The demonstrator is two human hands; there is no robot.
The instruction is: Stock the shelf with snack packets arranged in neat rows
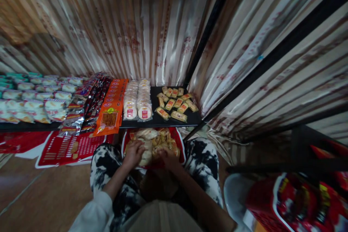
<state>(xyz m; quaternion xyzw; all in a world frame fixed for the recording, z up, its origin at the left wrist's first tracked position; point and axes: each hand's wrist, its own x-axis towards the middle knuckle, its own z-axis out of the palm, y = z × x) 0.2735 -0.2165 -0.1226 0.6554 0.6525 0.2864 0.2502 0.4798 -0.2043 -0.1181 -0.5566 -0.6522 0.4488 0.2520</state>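
Observation:
On a red bag [181,145] between my knees lie pale round wrapped cakes [146,154] and small yellow wrapped cakes [163,137]. My left hand [134,154] rests at the left side of the pale cakes, its fingers apart and bent over them. Among the yellow cakes is my right hand [168,157]; its fingertips are dim and partly hidden there, so I cannot make out whether they grip one. Just beyond, on a low black shelf [160,121], more yellow wrapped cakes [178,102] lie loosely scattered, beside two rows of white round cakes [137,98].
An orange snack bag [109,108], dark red packets [94,98] and rows of white packets [35,98] line the shelf leftward. Red packaging [69,148] lies on the floor. Black poles [210,25] cross on the right, near a red basket [261,199] of red packets.

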